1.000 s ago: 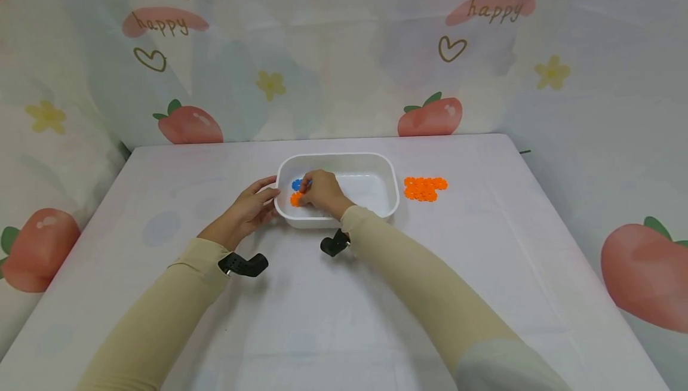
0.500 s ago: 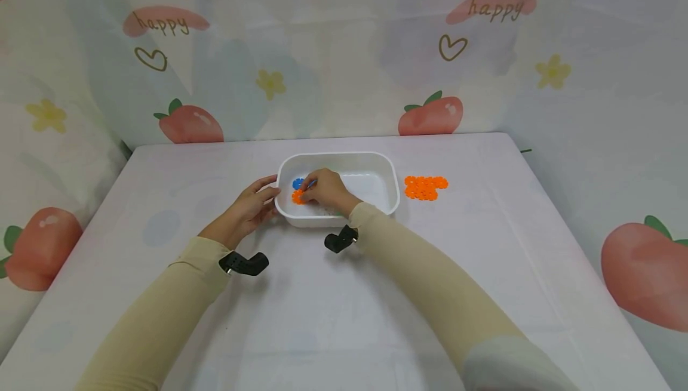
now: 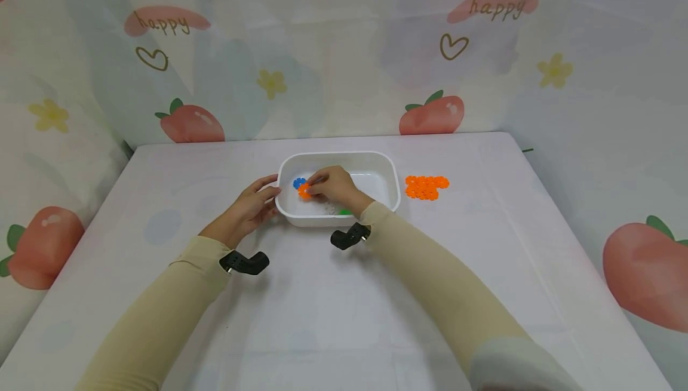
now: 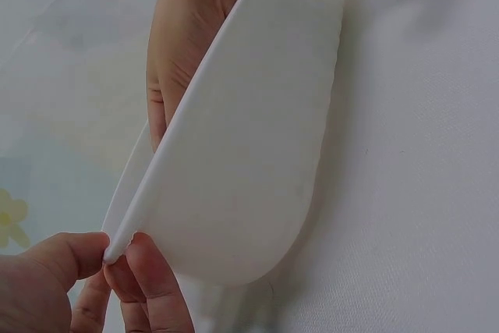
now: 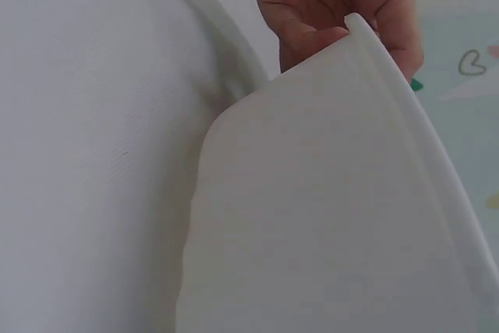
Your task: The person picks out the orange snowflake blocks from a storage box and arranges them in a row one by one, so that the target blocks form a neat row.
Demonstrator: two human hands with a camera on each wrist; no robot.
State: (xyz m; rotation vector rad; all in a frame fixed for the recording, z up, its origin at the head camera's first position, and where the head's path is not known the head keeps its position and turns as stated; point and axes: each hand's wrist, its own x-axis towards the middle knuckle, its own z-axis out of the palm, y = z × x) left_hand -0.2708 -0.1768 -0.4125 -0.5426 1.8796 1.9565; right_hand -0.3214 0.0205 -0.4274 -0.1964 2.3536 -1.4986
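Note:
A white plastic basin stands on the table, with my left hand at its left end. In the left wrist view, the thumb and fingers of that hand pinch the basin's rim. My right hand reaches inside and pinches an orange snowflake disc between thumb and fingertips. Right behind that disc is a blue disc. Below the right hand show a bit of green and some clear pieces. In the right wrist view, the basin wall hides the basin's inside.
Several orange discs lie in a tight cluster on the white tablecloth, just right of the basin. A patterned cloth backdrop rises behind the table's far edge and at both sides.
My right hand has moved slightly right inside the basin, the orange disc with it. The green and clear pieces have come into view. My left hand stays on the rim.

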